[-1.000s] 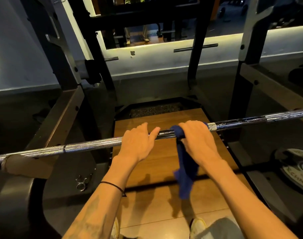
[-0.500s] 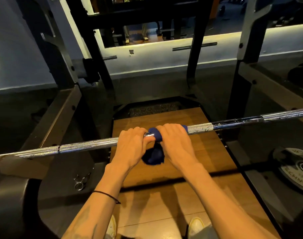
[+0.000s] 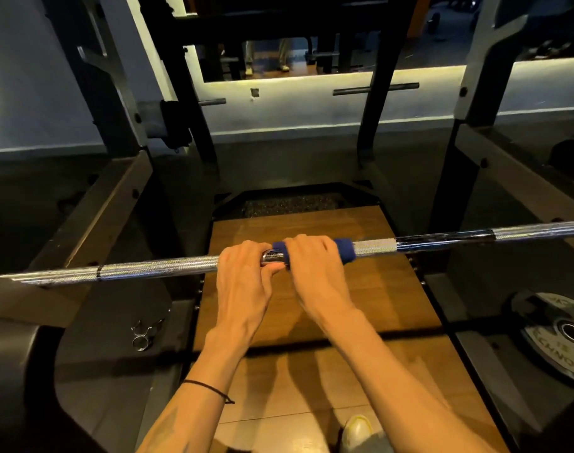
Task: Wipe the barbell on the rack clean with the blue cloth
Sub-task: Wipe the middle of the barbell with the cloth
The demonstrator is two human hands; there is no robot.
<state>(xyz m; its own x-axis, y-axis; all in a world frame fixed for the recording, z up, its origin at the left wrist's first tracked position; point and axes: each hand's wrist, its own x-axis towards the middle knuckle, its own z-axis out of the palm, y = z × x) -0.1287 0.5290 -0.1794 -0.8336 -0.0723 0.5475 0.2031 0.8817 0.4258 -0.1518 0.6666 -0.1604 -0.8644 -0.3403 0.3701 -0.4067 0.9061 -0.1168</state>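
Hands sit side by side on the barbell (image 3: 154, 271), which lies across the rack (image 3: 92, 223) in front of you. Your right hand (image 3: 315, 269) grips the blue cloth (image 3: 343, 250) wrapped round the bar; your left hand (image 3: 243, 279) clasps bare steel just beside it.

left hand (image 3: 243, 279) curled in an overhand grip, right hand (image 3: 315, 273) curled alongside, both forearms extended forward
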